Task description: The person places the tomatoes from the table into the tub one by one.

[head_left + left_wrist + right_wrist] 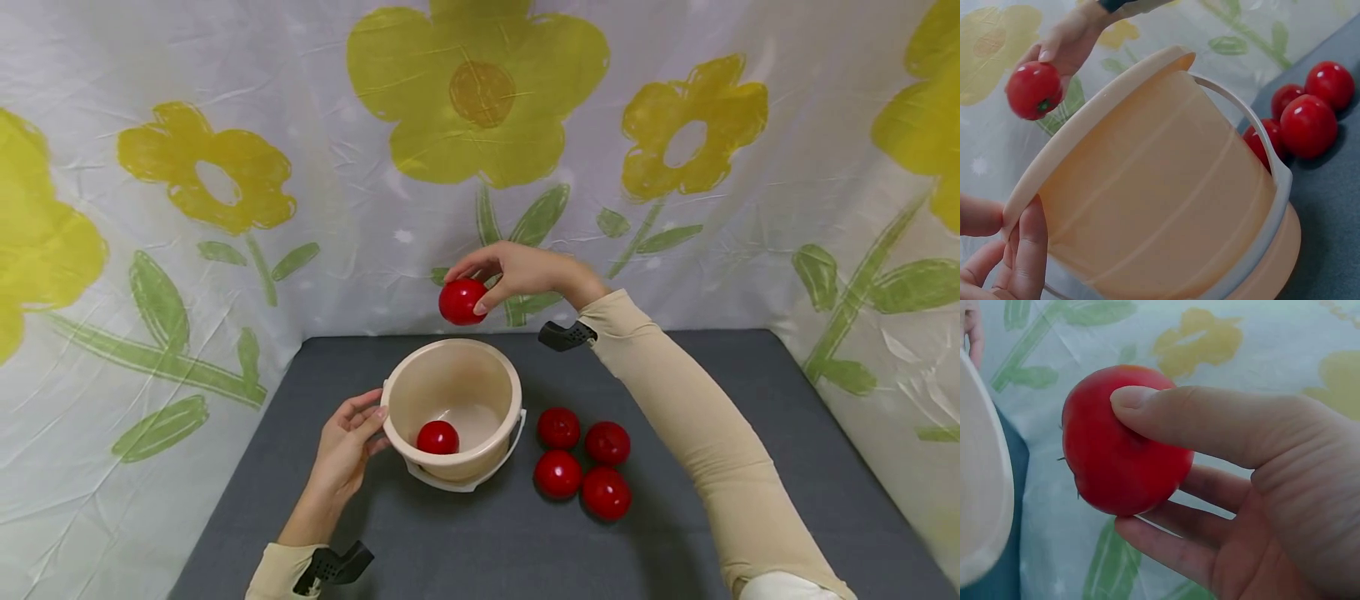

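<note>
My right hand (517, 271) holds a red tomato (461, 302) in the air above the far rim of a cream bucket (487, 457). In the right wrist view the thumb presses the near side of that tomato (1122, 444), with the fingers behind and below it. A green stem shows on it in the left wrist view. My left hand (347, 450) pinches the bucket's left rim between thumb and fingers (1030, 250). Inside the bucket, one tomato (437, 437) lies on the bottom. The bucket's white handle (517, 437) hangs down along its side.
Several more tomatoes (558, 475) sit grouped on the dark grey tabletop (480, 550), just right of the bucket. A white curtain (337, 275) with painted yellow flowers stands behind the table and along both sides.
</note>
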`<state>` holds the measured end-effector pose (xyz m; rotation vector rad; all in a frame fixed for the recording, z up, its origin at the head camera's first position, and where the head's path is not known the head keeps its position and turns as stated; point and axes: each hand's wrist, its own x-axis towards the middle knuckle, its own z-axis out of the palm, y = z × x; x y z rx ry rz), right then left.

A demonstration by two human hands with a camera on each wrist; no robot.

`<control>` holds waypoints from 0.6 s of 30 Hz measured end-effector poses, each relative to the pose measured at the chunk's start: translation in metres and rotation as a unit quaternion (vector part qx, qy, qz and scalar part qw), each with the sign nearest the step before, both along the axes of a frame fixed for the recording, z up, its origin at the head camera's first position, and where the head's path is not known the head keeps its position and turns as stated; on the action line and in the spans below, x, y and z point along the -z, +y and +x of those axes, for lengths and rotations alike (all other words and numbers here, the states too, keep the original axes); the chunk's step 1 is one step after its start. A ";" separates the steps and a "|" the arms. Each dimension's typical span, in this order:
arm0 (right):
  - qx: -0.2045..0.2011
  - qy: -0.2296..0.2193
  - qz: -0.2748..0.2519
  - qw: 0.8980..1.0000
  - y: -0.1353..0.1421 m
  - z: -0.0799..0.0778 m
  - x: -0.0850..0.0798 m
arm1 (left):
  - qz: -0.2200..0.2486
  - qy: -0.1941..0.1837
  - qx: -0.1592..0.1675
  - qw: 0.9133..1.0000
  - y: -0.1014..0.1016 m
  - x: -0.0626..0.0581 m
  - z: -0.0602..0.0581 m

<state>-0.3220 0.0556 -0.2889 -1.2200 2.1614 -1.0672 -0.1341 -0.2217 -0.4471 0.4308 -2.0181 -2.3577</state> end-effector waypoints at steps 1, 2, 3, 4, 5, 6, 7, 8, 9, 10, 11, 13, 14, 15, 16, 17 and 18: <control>-0.003 -0.003 0.003 1.000 -0.004 0.000 0.000 | 0.002 -0.002 -0.001 1.000 0.000 0.000 0.000; -0.007 -0.006 0.005 1.000 -0.008 -0.001 0.000 | 0.003 -0.003 -0.001 1.000 0.000 0.001 -0.001; -0.012 -0.009 0.007 1.000 -0.012 -0.001 0.001 | 0.003 -0.004 -0.001 1.000 0.000 0.001 -0.001; -0.017 -0.012 0.009 1.000 -0.016 -0.002 0.002 | 0.004 -0.005 -0.001 1.000 0.000 0.001 -0.001; -0.022 -0.014 0.011 1.000 -0.020 -0.002 0.003 | 0.005 -0.006 -0.002 1.000 0.000 0.000 -0.001; -0.028 -0.018 0.010 0.999 -0.023 -0.003 0.004 | 0.006 -0.006 -0.003 1.000 0.000 0.000 -0.001; -0.036 -0.021 0.009 0.999 -0.027 -0.003 0.006 | 0.006 -0.006 -0.005 1.000 0.000 0.000 -0.001; -0.042 -0.025 0.008 0.999 -0.031 -0.003 0.009 | 0.007 -0.005 -0.005 1.000 0.000 0.000 0.000; -0.047 -0.032 0.007 0.998 -0.034 -0.003 0.012 | 0.008 -0.004 -0.005 1.000 0.000 -0.001 0.000; -0.053 -0.037 0.005 0.998 -0.037 -0.003 0.015 | 0.010 -0.003 -0.004 1.000 0.000 -0.001 0.000; -0.058 -0.043 0.002 0.997 -0.040 -0.003 0.018 | 0.011 -0.001 -0.002 1.000 0.000 -0.001 0.000; -0.067 -0.052 -0.001 0.996 -0.045 -0.002 0.025 | 0.012 0.002 0.002 1.000 0.000 -0.002 0.000; -0.070 -0.059 0.000 0.996 -0.047 -0.002 0.028 | 0.014 0.003 0.004 1.000 0.000 -0.002 0.000; -0.073 -0.065 0.000 0.995 -0.049 -0.001 0.031 | 0.016 0.003 0.006 1.000 0.000 -0.002 0.000; -0.078 -0.068 0.002 0.995 -0.050 0.000 0.034 | 0.015 0.004 0.006 1.000 0.000 -0.002 0.000; -0.082 -0.075 0.005 0.994 -0.052 0.000 0.037 | 0.014 0.006 0.006 1.000 0.000 -0.002 0.000; -0.085 -0.079 0.009 0.993 -0.054 0.001 0.040 | 0.014 0.006 0.005 1.000 0.000 -0.002 0.001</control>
